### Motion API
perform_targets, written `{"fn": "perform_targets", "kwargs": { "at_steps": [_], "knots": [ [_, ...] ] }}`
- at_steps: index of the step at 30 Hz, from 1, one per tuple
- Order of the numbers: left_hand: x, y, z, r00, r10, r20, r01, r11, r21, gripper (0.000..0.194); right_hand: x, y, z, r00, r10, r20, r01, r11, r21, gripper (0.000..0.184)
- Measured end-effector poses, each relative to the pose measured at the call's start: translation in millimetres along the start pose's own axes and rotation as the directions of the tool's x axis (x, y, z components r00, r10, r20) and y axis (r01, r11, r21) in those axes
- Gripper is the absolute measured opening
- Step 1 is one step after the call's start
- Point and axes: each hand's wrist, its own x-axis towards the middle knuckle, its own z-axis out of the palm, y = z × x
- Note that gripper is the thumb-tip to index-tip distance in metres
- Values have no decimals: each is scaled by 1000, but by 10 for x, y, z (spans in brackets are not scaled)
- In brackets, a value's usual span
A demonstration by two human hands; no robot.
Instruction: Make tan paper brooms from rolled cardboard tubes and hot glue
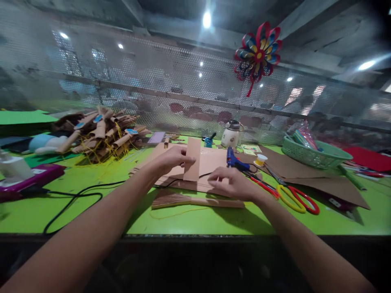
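Observation:
My left hand (173,159) is closed on an upright strip of brown cardboard (192,160), pinching its left edge above a stack of cardboard sheets (210,159) on the green table (189,219). My right hand (232,182) rests knuckles-up on the sheets just right of the strip, fingers curled; what lies under them is hidden. A finished brown paper fan on a stick (195,200) lies in front of both hands. A blue glue gun (232,160) stands just beyond my right hand.
Red and yellow scissors (293,197) lie to the right, with a green basket (314,154) behind. A pile of rolled cardboard pieces (102,134) sits at back left. A black cable (73,199) crosses the left. A perforated metal screen (152,89) with a paper pinwheel (258,55) backs the table.

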Motion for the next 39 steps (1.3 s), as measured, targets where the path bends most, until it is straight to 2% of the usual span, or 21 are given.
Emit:
{"fn": "perform_targets", "kwargs": {
  "at_steps": [4,7,10,16,19,22,28,31,35,39],
  "knots": [
    [58,-60,-129,985,26,-171,-34,998,-46,12,-60,-237,149,953,-59,298,155,939,-307,20],
    [69,-81,-146,980,7,-199,-13,999,-32,12,-78,-280,158,917,-28,398,223,863,-453,11],
    [69,-85,-113,982,-2,-187,0,1000,-10,10,-89,-237,162,904,2,427,239,827,-509,12],
    [89,-82,-99,980,-12,-201,14,1000,12,13,-128,-196,257,917,23,399,225,796,-562,14],
    [88,-66,-108,980,-16,-198,17,1000,4,14,-173,-194,319,937,-4,350,215,795,-567,11],
    [86,-63,-105,983,-18,-183,16,1000,-11,16,-237,-135,375,969,-19,246,156,821,-550,11],
    [98,-78,-117,988,-28,-151,23,999,-35,21,-356,73,393,997,-34,64,51,956,-289,10],
    [84,-73,-112,991,-36,-127,32,999,-31,18,-384,126,393,999,-3,-36,-2,987,-160,10],
    [53,-73,-66,995,-64,-80,64,998,5,12,-403,142,410,990,-13,-138,5,999,-54,10],
    [60,-45,-93,985,-86,-153,94,995,43,9,-435,136,399,968,31,-249,-28,1000,13,9]
  ]
}}
